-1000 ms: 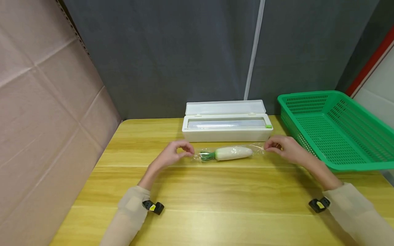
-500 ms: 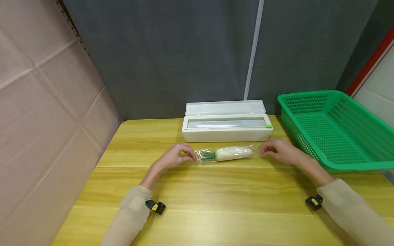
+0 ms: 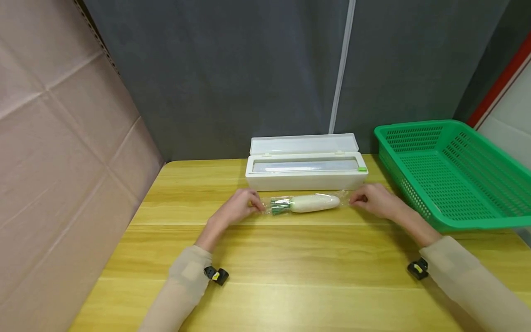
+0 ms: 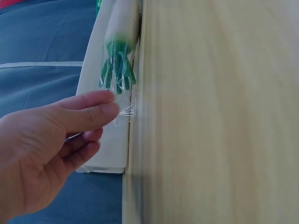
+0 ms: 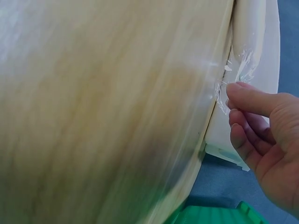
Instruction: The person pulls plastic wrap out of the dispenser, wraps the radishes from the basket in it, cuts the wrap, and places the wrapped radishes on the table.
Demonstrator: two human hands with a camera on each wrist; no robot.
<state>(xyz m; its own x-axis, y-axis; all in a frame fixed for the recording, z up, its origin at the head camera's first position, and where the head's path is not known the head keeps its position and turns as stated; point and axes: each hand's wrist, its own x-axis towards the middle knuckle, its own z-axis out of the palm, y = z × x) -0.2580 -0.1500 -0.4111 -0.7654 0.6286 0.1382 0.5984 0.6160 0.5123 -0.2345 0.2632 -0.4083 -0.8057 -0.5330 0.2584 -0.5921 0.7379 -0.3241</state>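
Observation:
A white radish (image 3: 315,203) with cut green tops (image 3: 280,205) lies sideways near the middle of the head view, wrapped in clear plastic wrap (image 4: 125,108). At the leafy end my left hand (image 3: 237,207) pinches the twisted tail of the wrap between thumb and forefinger. The opposite tail is pinched by my right hand (image 3: 376,201), past the radish's tip; the right wrist view shows the crinkled film at its fingertips. Right behind the radish stands a white plastic wrap dispenser box (image 3: 304,181) with its lid raised and a roll inside.
A large green plastic basket (image 3: 431,216) stands at the right, close to my right forearm. The wooden table (image 3: 307,258) stretches in front of me, with a dark grey curtain (image 3: 232,83) behind it and a pale pink panel (image 3: 83,184) to the left.
My right hand has moved slightly left and my left hand slightly right. The radish has shifted a little towards the box and looks turned, its green tops now showing straighter.

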